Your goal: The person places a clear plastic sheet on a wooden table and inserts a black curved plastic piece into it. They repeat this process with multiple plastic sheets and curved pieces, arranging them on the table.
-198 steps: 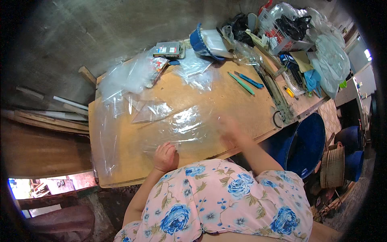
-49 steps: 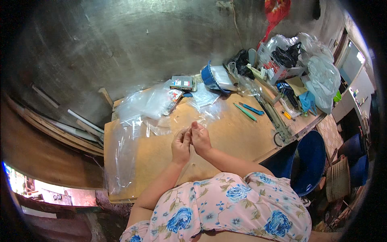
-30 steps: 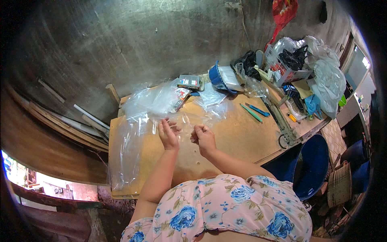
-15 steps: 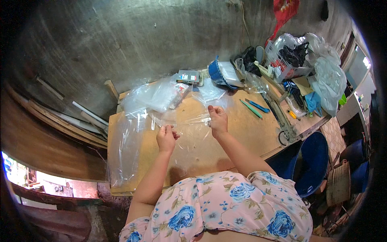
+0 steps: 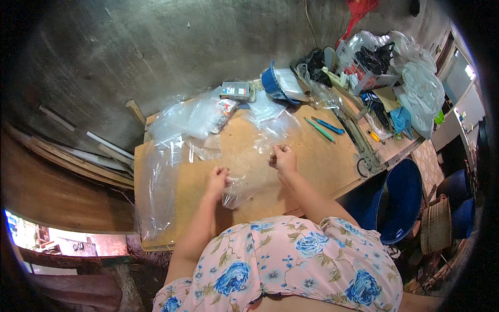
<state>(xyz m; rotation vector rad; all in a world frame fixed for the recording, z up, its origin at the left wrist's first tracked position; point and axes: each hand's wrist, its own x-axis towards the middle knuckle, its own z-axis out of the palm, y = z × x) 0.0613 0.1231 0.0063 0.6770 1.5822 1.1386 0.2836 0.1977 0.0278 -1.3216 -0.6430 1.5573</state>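
Note:
A clear plastic bag (image 5: 240, 191) hangs crumpled between my two hands above the wooden tabletop (image 5: 195, 195). My left hand (image 5: 218, 182) is closed in a pinch at the bag's left side, slightly blurred by motion. Farther forward and to the right, my right hand (image 5: 284, 158) is closed with thumb and fingers pressed together on the film; its exact edge is hard to see. Beyond the right hand lies more clear film (image 5: 278, 127). To the left, a long flat clear plastic sheet (image 5: 158, 192) lies along the table's left edge.
A pile of clear bags (image 5: 189, 117), a small box (image 5: 235, 90) and a blue basket (image 5: 276, 83) line the back. Right of them lie a green-handled tool (image 5: 321, 130), a blue one (image 5: 329, 126) and scissors (image 5: 363, 167). Blue barrels (image 5: 400, 200) stand at the right.
My left hand has moved slightly toward me, and my right hand has also come nearer. The film stretched between them now hangs lower and bunched. The view has shifted slightly.

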